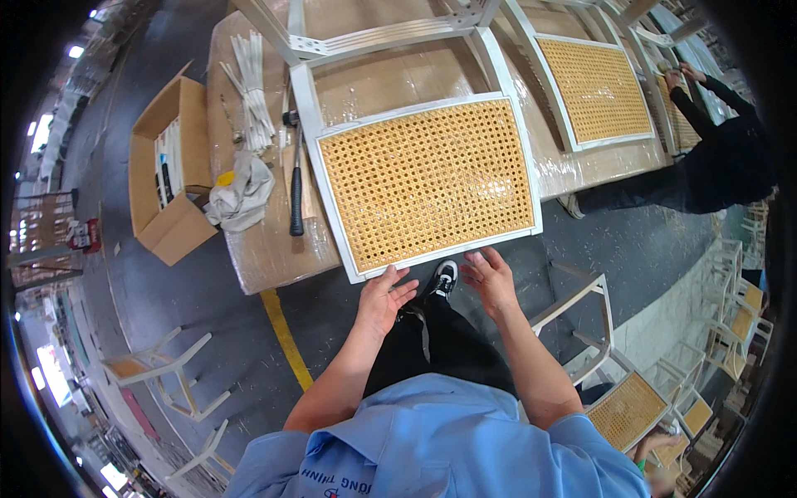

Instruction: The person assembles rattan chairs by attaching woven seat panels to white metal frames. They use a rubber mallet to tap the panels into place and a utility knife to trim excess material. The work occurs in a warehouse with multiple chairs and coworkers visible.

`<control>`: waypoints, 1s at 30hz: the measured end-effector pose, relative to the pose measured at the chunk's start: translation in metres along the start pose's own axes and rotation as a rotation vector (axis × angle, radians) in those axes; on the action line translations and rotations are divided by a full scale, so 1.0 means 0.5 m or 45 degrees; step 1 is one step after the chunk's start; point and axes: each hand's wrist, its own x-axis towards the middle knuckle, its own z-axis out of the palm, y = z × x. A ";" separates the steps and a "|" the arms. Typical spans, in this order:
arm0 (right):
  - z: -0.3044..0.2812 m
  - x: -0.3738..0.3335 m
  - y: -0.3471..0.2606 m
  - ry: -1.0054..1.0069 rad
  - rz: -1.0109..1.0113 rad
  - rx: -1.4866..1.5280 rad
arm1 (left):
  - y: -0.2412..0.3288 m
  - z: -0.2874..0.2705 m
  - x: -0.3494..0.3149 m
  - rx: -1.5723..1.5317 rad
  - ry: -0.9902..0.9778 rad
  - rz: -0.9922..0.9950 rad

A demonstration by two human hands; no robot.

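Note:
A white wooden chair frame (309,106) lies on the wrapped table, with a woven cane panel (427,178) at its near end. Just below the panel's near edge, on the left, is my left hand (384,305). Its fingers are spread, and a fingertip reaches the white rail or comes very close to it. My right hand (492,282) is at the same rail farther right, palm turned inward, fingers apart. Neither hand grips anything. Whether the right fingertips touch the rail, I cannot tell.
Left of the chair lie a black-handled hammer (295,187), a grey cloth (242,192) and white strips (251,83). An open cardboard box (189,133) stands beside the table (274,264). Another cane chair (594,87) lies to the right, where a co-worker (722,158) works. More chairs stand around.

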 end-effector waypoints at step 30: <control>0.002 0.002 -0.101 0.098 0.014 -0.742 | 0.106 -0.045 -0.062 0.849 -0.511 -0.181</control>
